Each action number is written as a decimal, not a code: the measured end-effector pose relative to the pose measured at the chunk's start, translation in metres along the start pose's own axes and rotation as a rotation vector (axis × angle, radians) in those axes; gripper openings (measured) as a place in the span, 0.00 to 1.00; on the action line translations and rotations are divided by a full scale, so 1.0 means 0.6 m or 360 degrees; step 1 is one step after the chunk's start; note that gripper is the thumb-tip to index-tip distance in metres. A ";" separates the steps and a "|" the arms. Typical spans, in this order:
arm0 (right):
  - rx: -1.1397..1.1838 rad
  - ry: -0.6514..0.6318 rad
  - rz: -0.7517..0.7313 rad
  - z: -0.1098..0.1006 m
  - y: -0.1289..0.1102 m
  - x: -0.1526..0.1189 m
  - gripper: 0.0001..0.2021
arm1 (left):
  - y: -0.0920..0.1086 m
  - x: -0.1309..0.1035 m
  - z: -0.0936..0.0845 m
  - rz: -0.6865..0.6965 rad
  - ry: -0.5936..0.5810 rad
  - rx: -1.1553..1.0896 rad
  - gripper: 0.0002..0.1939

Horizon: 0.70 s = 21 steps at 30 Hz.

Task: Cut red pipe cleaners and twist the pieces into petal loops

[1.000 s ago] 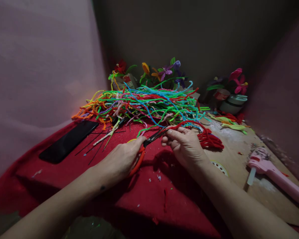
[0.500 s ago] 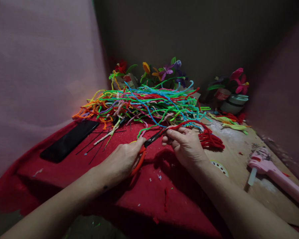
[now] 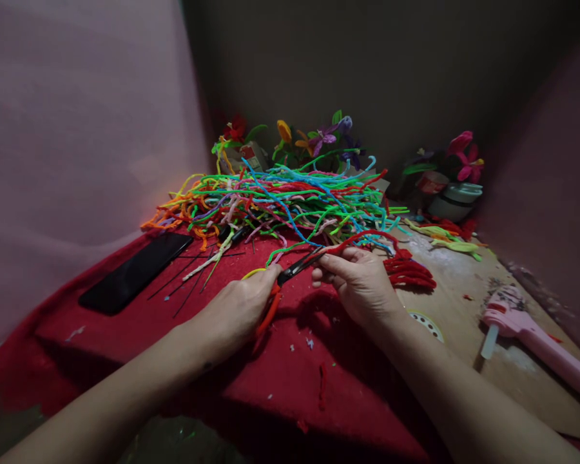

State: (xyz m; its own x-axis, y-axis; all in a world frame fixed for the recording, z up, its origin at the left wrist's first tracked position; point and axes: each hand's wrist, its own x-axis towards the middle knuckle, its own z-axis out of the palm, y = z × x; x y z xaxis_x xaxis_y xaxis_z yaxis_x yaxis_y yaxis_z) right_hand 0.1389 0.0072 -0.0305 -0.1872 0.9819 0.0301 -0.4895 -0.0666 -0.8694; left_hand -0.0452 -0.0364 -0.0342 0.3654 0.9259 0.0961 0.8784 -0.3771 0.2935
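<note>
My left hand (image 3: pixel 244 299) is closed round the orange-red handles of a pair of scissors (image 3: pixel 294 269), whose dark blades point up and right. Between thumb and fingers, my right hand (image 3: pixel 360 280) pinches a red pipe cleaner (image 3: pixel 367 234) that arches off to the right. The blades reach the pinched end, close to my right fingertips; whether they touch the fuzz is hard to see. A bundle of red pipe cleaners (image 3: pixel 410 274) lies just beyond my right hand. Behind both hands spreads a heap of multicoloured pipe cleaners (image 3: pixel 290 200).
A black phone (image 3: pixel 135 274) lies at left on the red cloth (image 3: pixel 174 348), near thin dark sticks (image 3: pixel 186 299). To the right are a pink glue gun (image 3: pixel 526 328) and a disc with holes (image 3: pixel 426 325). Pipe-cleaner flowers (image 3: pixel 321 138) and a lidded jar (image 3: pixel 457 200) stand at the back.
My left hand and the scissors have shifted slightly left and down. The red pipe cleaner's arch sits a little differently, while my right hand has barely moved.
</note>
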 end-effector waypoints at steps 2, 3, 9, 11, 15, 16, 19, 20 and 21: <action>0.0015 -0.0005 -0.0001 -0.001 0.001 0.000 0.05 | -0.001 -0.001 -0.001 0.0003 -0.0013 0.0058 0.18; 0.0015 -0.0005 0.0002 -0.001 0.001 0.000 0.05 | -0.001 -0.001 -0.002 0.0009 -0.0025 0.0083 0.17; -0.0025 0.0009 -0.0012 -0.001 0.002 0.000 0.06 | 0.001 0.000 -0.011 0.0007 -0.0094 0.0199 0.18; -0.0044 0.0006 -0.0019 -0.002 0.004 0.001 0.06 | 0.002 0.000 -0.016 -0.0014 -0.0109 0.0204 0.17; -0.0041 0.0008 -0.0026 -0.003 0.008 0.003 0.05 | -0.014 0.005 -0.035 -0.0143 -0.0049 0.0148 0.11; -0.0029 0.0004 -0.0035 -0.003 0.007 0.003 0.04 | -0.022 0.009 -0.041 -0.0180 0.0001 0.0192 0.12; 0.0005 -0.0047 -0.0052 -0.002 0.005 0.001 0.02 | -0.054 0.028 -0.057 -0.0300 -0.0091 0.0532 0.14; 0.0017 -0.0067 -0.0052 -0.002 0.004 0.001 0.02 | -0.065 0.036 -0.060 -0.0315 -0.0173 0.0611 0.15; 0.0030 -0.0092 -0.0052 -0.002 0.003 0.000 0.02 | -0.074 0.043 -0.063 -0.0349 -0.0227 0.0677 0.15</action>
State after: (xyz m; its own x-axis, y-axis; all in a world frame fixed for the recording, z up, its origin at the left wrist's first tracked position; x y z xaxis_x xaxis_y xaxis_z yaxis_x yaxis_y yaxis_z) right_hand 0.1388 0.0075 -0.0329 -0.2193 0.9717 0.0874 -0.5122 -0.0385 -0.8580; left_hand -0.0861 0.0050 -0.0090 0.1702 0.9833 -0.0644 0.9763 -0.1771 -0.1245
